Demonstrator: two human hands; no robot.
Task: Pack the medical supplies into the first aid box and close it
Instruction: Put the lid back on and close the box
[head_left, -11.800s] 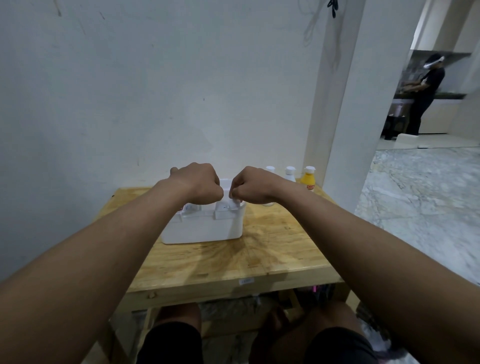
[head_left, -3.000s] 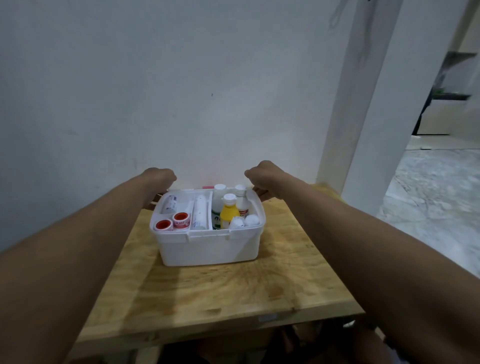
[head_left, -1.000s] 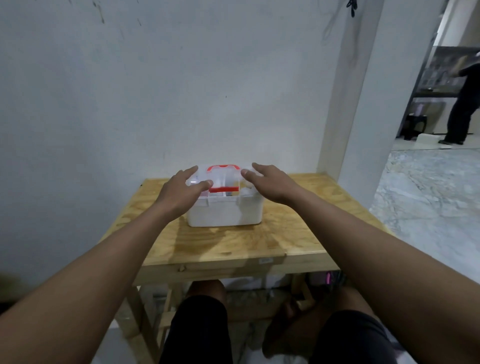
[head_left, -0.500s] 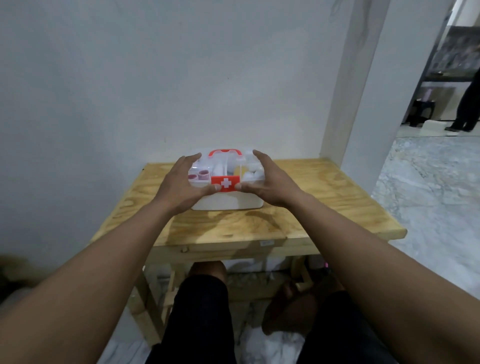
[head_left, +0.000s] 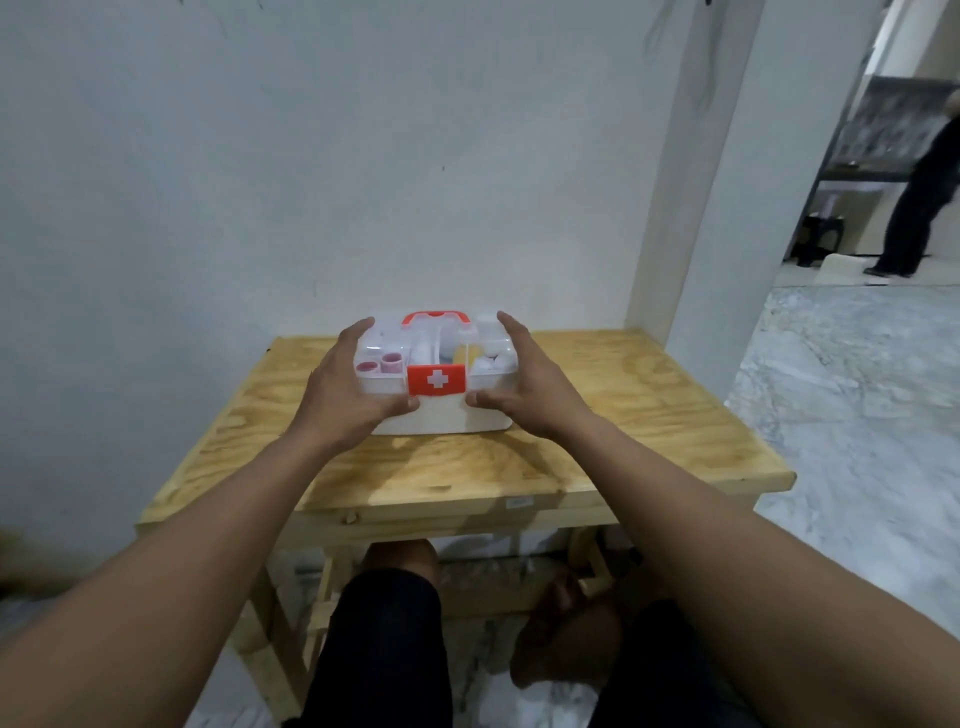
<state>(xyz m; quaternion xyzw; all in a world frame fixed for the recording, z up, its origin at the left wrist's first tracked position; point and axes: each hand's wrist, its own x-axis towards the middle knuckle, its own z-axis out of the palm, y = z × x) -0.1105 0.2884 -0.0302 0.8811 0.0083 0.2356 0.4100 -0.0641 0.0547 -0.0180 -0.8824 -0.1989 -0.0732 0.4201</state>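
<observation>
The white first aid box (head_left: 441, 418) stands on the wooden table (head_left: 467, 467) near the wall, its clear lid down. A red latch with a white cross (head_left: 436, 380) lies flat on its front, and a red handle (head_left: 435, 317) sits on top. Through the lid I see red-capped rolls, a yellow bottle and white bottles. My left hand (head_left: 348, 387) wraps the box's left end, thumb on the front below the latch. My right hand (head_left: 524, 387) holds the right end the same way.
A white wall stands right behind the table, and a white pillar (head_left: 691, 208) rises at the back right. Marble floor spreads to the right. A person in dark clothes (head_left: 924, 208) stands in the far room. My knees are under the table's front edge.
The lid has come down over the packed supplies and the red latch now lies flat on the front. My hands have shifted slightly and stay on both ends of the box.
</observation>
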